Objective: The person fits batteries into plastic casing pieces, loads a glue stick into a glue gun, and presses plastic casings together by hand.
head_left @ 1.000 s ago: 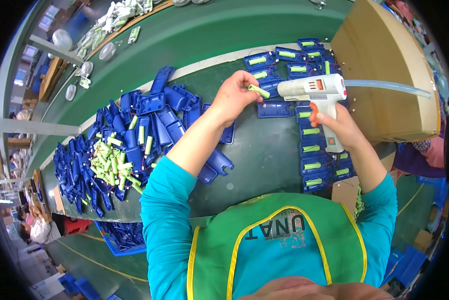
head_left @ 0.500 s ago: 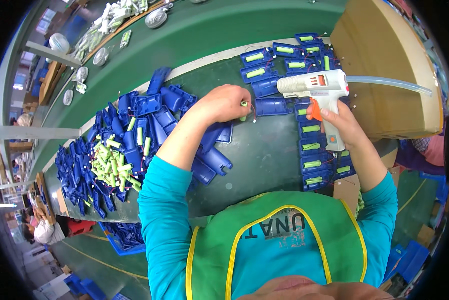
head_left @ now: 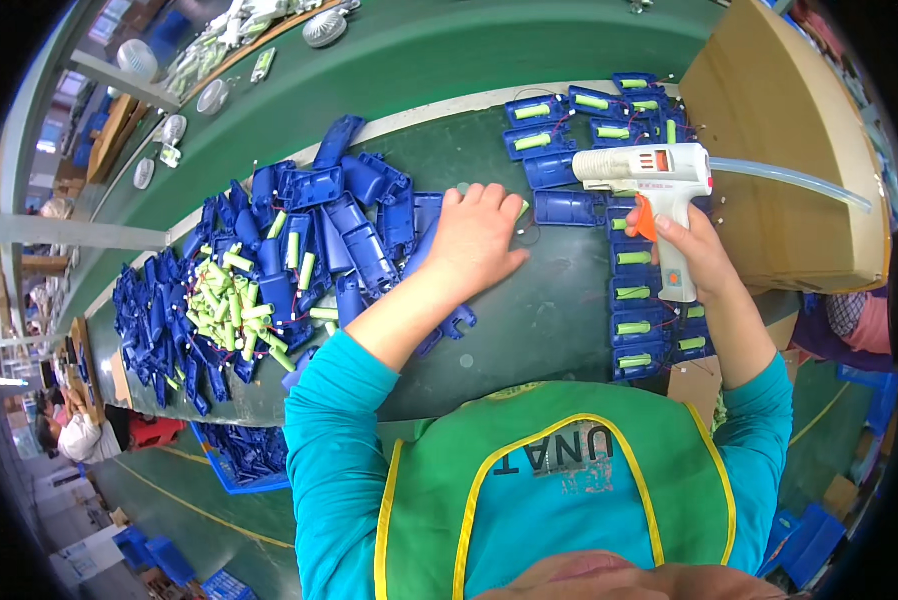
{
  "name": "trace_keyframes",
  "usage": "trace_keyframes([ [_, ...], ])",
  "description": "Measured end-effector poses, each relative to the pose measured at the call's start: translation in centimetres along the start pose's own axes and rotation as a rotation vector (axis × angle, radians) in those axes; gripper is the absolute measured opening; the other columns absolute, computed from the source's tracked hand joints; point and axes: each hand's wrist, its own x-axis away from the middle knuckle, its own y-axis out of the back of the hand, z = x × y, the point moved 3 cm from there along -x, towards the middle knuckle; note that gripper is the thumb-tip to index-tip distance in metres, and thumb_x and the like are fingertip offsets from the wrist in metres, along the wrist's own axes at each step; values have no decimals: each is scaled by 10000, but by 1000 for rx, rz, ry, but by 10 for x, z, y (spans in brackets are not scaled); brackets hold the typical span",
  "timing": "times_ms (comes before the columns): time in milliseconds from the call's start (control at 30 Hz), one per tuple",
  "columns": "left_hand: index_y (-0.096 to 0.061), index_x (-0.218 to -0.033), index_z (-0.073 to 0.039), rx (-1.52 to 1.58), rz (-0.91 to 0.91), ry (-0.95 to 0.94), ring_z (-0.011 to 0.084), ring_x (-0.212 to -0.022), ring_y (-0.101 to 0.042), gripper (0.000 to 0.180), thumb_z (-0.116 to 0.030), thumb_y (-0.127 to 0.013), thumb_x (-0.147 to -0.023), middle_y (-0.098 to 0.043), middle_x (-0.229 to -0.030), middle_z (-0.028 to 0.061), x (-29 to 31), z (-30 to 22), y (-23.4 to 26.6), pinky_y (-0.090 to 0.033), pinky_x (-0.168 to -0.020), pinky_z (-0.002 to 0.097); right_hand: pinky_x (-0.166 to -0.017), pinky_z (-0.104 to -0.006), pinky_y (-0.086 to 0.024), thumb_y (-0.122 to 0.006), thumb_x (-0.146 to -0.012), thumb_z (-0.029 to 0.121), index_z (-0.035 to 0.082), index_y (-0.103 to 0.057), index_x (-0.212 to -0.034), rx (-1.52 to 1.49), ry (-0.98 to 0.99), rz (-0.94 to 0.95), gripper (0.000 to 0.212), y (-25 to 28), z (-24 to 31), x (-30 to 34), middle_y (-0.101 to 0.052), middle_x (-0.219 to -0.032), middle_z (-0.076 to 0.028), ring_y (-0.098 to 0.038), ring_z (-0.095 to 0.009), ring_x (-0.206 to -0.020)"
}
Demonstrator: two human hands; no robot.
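My left hand (head_left: 477, 238) is palm down on the green bench, right of the heap of blue plastic shells (head_left: 364, 250). Its fingers stretch forward a little apart, with the thumb out to the side. Beside its index finger a bit of a light green battery cell (head_left: 523, 209) shows, with a thin wire; the palm's underside is hidden. In my right hand (head_left: 697, 245) is a white hot glue gun (head_left: 659, 170), a finger at its orange trigger (head_left: 646, 218). The nozzle points left, above an empty blue shell (head_left: 569, 208).
Blue shells with green cells (head_left: 632, 294) stand in rows at the right. Loose green cells (head_left: 231, 310) lie on the heap at left. A cardboard box (head_left: 789, 150) rises at far right; a green belt (head_left: 469, 55) runs behind. A blue crate (head_left: 244, 455) sits below the bench.
My left hand has gone from pinching the green cell to lying spread, palm down, beside it. The glue gun stays in my right hand, nearly unmoved. The view has shifted slightly.
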Motion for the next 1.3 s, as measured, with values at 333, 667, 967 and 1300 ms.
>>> trace_keyframes([
  [333,-654,-858,-118,124,-139,173,274,-887,-620,130,-192,-693,-759,-643,-872,58,-30,11,-4,-400,-780,433,-681,-254,-491,-600,-912,363,29,-535,-1261,49,13,-22,488,1,2,3,-649,-1087,-67,-622,-144,-1007],
  [667,-711,-825,-151,34,-249,54,238,-923,-588,108,-208,-754,-743,-627,-891,22,-80,-3,-38,-387,-814,418,-695,-265,-487,-644,-914,352,53,-543,-1248,36,-25,-6,459,5,1,8,-662,-1062,-43,-616,-124,-982],
  [967,-694,-744,-144,176,-277,218,255,-915,-580,61,-179,-743,-730,-624,-835,42,-85,6,-44,-371,-802,428,-692,-264,-470,-646,-914,372,59,-560,-1213,45,-6,-18,442,3,1,8,-662,-1023,-36,-610,-117,-961],
  [1300,-704,-764,-139,219,-254,268,250,-933,-573,123,-230,-779,-728,-640,-875,42,-88,6,-47,-368,-816,424,-862,-327,-482,-636,-933,314,21,-566,-1161,64,42,1,378,-6,9,7,-640,-1013,-65,-605,-153,-959],
])
